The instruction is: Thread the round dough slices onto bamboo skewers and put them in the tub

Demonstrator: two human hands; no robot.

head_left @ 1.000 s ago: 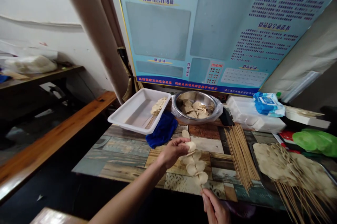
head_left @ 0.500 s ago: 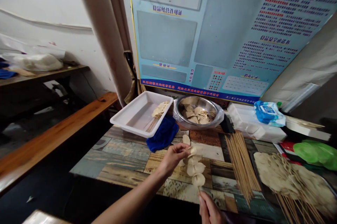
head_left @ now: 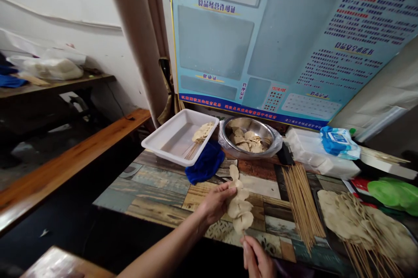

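A skewer of flat, pale beige round slices [head_left: 241, 209] is held up over the table between my two hands. My left hand [head_left: 217, 201] pinches the upper slices from the left side, thumb and fingers closed on them. Lower down, my right hand [head_left: 258, 259] grips the bare end of the thin stick just below the bottom slice. Past the skewer's tip, a metal bowl [head_left: 225, 140] lined with clear plastic holds loose slices of the same kind. To the right of my hands lies a bundle of bare bamboo sticks [head_left: 302, 208].
A white plastic tray [head_left: 156, 144] with several filled skewers stands at the back left, beside a blue cloth [head_left: 205, 164]. A dark tray at right carries a heap of filled skewers [head_left: 352, 221]. Behind are white packs [head_left: 323, 156], a blue wipes packet [head_left: 339, 142] and a green bag [head_left: 393, 195].
My left hand has shifted slightly down along the skewer, now lying against its side rather than pinching near its top. The camera view has turned a little left.
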